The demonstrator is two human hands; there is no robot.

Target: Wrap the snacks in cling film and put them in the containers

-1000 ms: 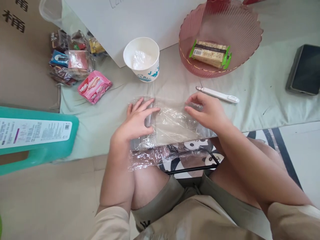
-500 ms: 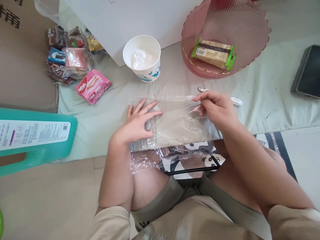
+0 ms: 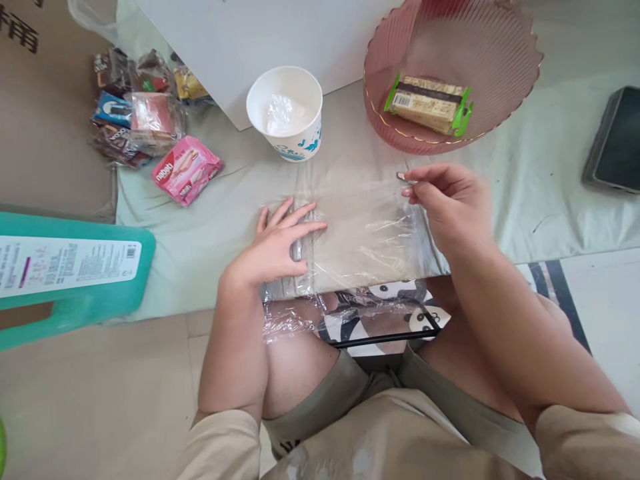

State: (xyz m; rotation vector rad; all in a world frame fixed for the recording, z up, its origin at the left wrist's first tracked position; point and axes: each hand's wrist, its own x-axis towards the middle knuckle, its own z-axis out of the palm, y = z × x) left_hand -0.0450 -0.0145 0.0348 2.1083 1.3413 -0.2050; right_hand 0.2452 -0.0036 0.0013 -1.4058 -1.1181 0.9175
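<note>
A sheet of clear plastic wrap lies spread over the pale green cloth at the table's near edge, with its lower part hanging over my knees. My left hand presses flat on the wrap's left side, over a small wrapped item beneath the fingers. My right hand pinches the wrap's far right corner and holds it lifted and stretched. A white pen-like tool lies just behind the right hand, mostly hidden by it.
A white paper cup with crumpled plastic stands behind the wrap. A pink ribbed bowl holds a wrapped snack bar. Snack packets lie at the back left, a teal jug at the left, a dark phone at the right.
My right hand took hold of the wrap's far right corner and pulled it up and away, stretching the sheet smooth. The left hand stayed pressed in place.
</note>
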